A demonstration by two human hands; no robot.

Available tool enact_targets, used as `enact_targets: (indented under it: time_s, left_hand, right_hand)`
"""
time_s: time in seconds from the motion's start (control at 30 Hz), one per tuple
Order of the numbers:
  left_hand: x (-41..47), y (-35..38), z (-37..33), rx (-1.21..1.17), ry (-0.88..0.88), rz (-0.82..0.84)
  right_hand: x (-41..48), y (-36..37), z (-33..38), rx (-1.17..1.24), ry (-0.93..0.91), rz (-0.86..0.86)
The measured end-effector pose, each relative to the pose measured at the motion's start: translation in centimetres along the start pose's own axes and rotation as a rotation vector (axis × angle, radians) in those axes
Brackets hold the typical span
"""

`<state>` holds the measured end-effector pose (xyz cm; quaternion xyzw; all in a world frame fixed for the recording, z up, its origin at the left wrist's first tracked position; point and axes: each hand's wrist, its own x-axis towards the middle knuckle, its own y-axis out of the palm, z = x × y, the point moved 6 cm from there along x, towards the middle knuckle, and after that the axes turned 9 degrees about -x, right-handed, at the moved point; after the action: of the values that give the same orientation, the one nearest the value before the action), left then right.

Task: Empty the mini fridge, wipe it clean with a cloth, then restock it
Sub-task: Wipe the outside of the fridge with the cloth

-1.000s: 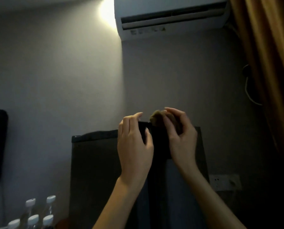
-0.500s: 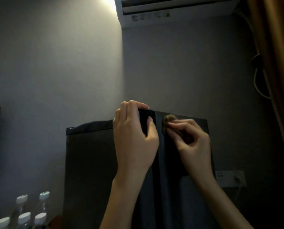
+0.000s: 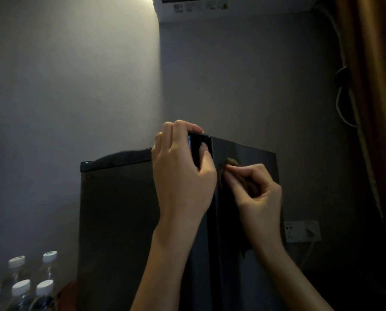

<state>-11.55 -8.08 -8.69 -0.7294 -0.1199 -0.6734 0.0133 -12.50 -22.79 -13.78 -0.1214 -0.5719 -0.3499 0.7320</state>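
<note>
While left hand (image 3: 180,176) grips the fridge door (image 3: 250,151), right hand (image 3: 259,198) presses cloth (image 3: 232,163) on it.

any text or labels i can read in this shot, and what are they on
Nothing here reads clearly.
Air conditioner: row of stickers along its front, too small and blurred; one shows a yellow warning triangle.
Mini fridge: small mark near the top left corner of its left panel, unreadable.
Bottle caps: greenish print, blurred.
Wall socket: tiny marking, unreadable.
</note>
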Motion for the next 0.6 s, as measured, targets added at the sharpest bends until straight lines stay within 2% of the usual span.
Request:
enact_targets:
  time_s: [0.07,0.13,0.27,0.37,0.43,0.5,0.6]
  left_hand:
    - [0.0,-0.1,0.0,-0.001,0.013,-0.011]
    - [0.0,-0.1,0.0,-0.010,0.015,-0.004]
    - [0.0,0.0,0.0,-0.011,0.003,0.030]
    - [0.0,0.1,0.0,-0.008,-0.008,0.032]
    - [0.0,0.1,-0.1,0.013,-0.009,0.020]
    - [-0.1,0.0,-0.3,0.050,0.012,0.001]
    - [-0.2,0.0,-0.6,0.102,0.037,-0.033]
  right_hand:
    - [0.2,1.1,2.3,-0.028,-0.155,0.071]
    - [2.2,1.7,2.9,-0.033,-0.203,0.054]
    - [5.7,0.8,-1.6,0.168,0.050,-0.070]
    - [3.9,-0.4,-3.7,0.135,0.124,-0.115]
    - [1.7,-0.3,-2.7,0.038,0.044,-0.072]
    - [0.3,0.4,-0.9,-0.037,-0.116,-0.021]
    - [2.1,1.1,-0.8,-0.032,-0.218,-0.042]
